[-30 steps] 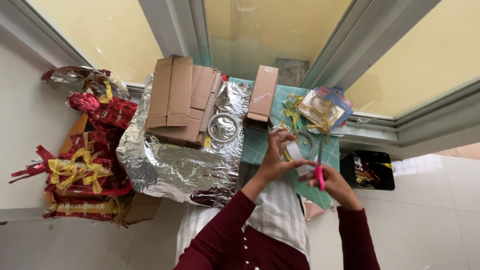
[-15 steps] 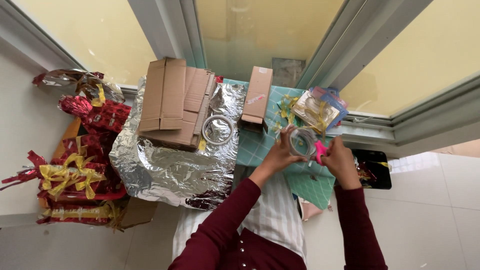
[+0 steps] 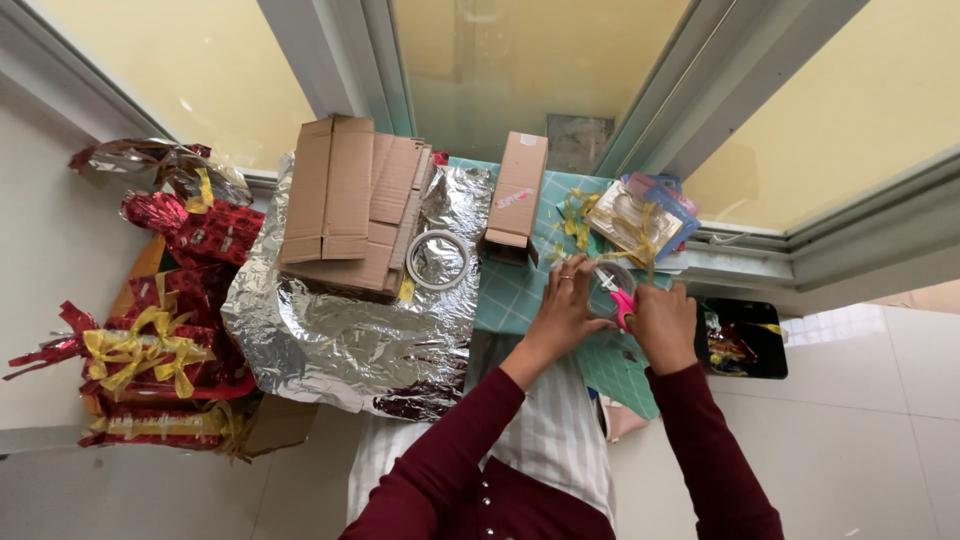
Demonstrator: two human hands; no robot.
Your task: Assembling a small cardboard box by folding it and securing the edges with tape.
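My left hand [image 3: 562, 312] and my right hand [image 3: 665, 325] meet over a green cutting mat [image 3: 515, 290]. Between them is a small clear tape roll [image 3: 612, 276], with my left hand's fingers gripping its rim. My right hand is closed on pink-handled scissors [image 3: 623, 306], whose tip points at the roll. Both arms wear dark red sleeves. A thin yellow ribbon strip [image 3: 648, 245] rises just beyond the roll.
A crumpled silver foil sheet [image 3: 340, 340] carries flattened cardboard [image 3: 345, 205] and a larger tape ring [image 3: 437, 258]. A small cardboard box [image 3: 517, 195] and clear packets [image 3: 640, 215] lie near the window frame. Red wrapped parcels with yellow bows [image 3: 150, 340] stand at the left, a black tray [image 3: 742, 340] at the right.
Both hands have come up and together over the mat. The scissors moved from lower right up to the tape roll, which my left hand has drawn closer.
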